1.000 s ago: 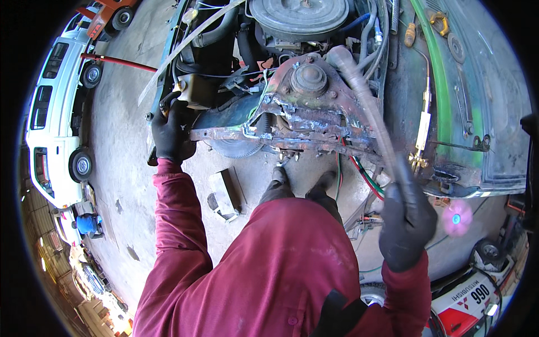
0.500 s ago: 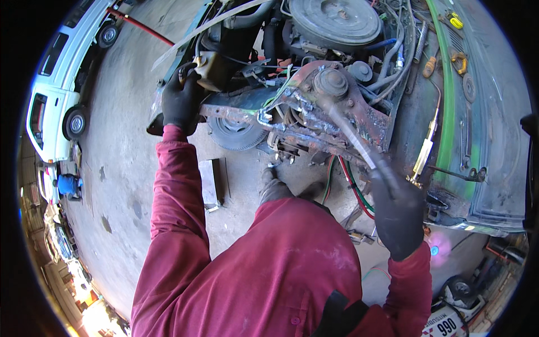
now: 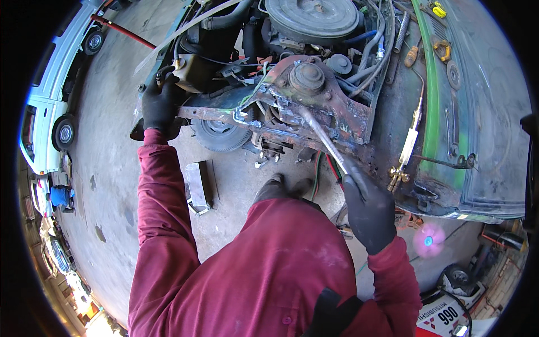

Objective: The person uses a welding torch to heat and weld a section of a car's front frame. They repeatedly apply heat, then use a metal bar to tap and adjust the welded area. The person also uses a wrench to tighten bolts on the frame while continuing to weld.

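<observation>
My right hand (image 3: 370, 212), in a black glove, is closed around a silver metal bar (image 3: 327, 140). The bar slants up and left, its far end against the rough, cut metal of the rusty strut mount (image 3: 342, 106); I cannot tell the exact contact. My left hand (image 3: 160, 104), also gloved in black, rests at the far left on the edge of the car's front body panel (image 3: 210, 114), fingers bent over it. Beside those fingers sits a beige plastic reservoir (image 3: 193, 73). A round dark cap (image 3: 306, 76) tops the strut mount.
A gas torch (image 3: 409, 146) lies on the right fender, near a yellow-handled tool (image 3: 411, 56), a grinding disc (image 3: 453, 74) and a wrench (image 3: 451, 135). Below are a tyre (image 3: 222, 133), a metal box (image 3: 197, 184) and red and green hoses (image 3: 317, 177). A van (image 3: 42, 123) stands left.
The bar, blurred by motion earlier, now shows sharply against the rusty metal. My view has shifted, so the car sits further left and slightly higher. My left hand keeps its place on the panel.
</observation>
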`<state>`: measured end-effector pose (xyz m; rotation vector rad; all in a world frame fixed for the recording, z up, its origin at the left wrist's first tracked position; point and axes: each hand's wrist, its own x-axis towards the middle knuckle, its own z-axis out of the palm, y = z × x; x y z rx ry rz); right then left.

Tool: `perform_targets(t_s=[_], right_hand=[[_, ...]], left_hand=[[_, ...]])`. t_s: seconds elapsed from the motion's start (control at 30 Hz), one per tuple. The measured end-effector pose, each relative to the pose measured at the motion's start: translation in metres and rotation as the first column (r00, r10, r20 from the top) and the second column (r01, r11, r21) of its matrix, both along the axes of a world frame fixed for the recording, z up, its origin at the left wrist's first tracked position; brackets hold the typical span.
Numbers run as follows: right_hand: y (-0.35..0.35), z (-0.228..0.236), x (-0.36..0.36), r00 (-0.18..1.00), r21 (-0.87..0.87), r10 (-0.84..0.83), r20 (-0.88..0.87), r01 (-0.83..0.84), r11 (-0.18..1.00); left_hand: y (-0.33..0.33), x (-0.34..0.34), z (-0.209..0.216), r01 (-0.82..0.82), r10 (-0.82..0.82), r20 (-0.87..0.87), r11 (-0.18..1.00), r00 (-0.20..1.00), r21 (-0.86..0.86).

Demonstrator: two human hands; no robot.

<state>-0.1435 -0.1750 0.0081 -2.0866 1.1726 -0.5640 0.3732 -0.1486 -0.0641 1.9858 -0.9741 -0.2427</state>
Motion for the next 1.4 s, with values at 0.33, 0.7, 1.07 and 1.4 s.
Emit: perform_targets(t_s=[0.33, 0.7, 1.07, 1.4], right_hand=[[0.012, -0.005, -0.029, 0.989, 0.230, -0.138, 0.055, 0.121, 0.965], [0.025, -0.007, -0.038, 0.734, 0.425, -0.543, 0.408, 0.374, 0.824], [0.024, -0.021, -0.036, 0.961, 0.328, -0.273, -0.030, 0.268, 0.906], [-0.005, -0.046, -0.030, 0.753, 0.214, -0.608, 0.251, 0.570, 0.793]], left_hand=[[0.000, 0.009, 0.000, 0.034, -0.033, -0.030, 0.998, 0.999, 0.051], [0.000, 0.013, -0.004, 0.067, -0.065, -0.065, 0.997, 0.996, 0.027], [-0.001, 0.012, -0.005, 0.051, -0.050, -0.044, 0.998, 0.998, 0.022], [-0.001, 0.013, -0.005, 0.047, -0.046, -0.047, 0.999, 0.998, 0.021]])
